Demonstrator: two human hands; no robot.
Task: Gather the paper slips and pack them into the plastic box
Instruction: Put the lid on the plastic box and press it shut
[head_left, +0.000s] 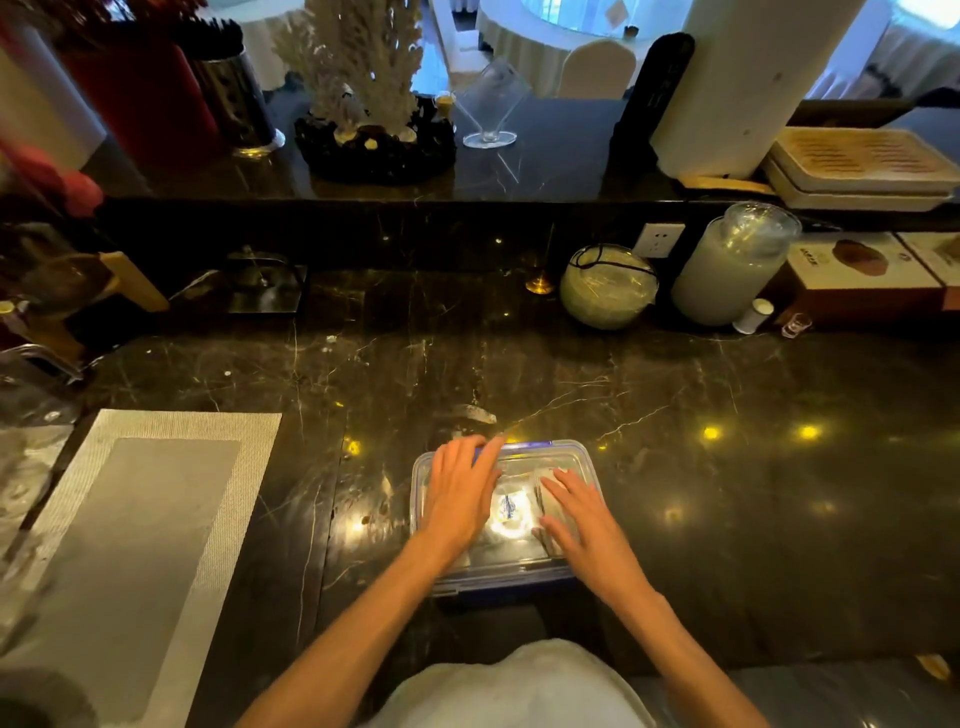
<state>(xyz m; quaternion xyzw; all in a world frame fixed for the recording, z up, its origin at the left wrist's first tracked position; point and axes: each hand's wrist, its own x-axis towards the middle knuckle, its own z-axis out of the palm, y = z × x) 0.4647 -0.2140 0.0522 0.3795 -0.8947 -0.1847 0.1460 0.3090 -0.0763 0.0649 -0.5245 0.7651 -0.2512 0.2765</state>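
A clear plastic box with a blue-trimmed lid stands on the dark marble counter, close to the front edge. Its lid lies on top, and both hands rest flat on it. My left hand covers the lid's left half, fingers spread and reaching the far rim. My right hand presses the right half. Pale paper slips show through the lid beside the right fingers. A bright reflection glares at the lid's middle.
A grey woven placemat lies to the left. At the back stand a round covered glass bowl, a tall lidded jar, a small white bottle and a cardboard box. A small scrap lies beyond the plastic box.
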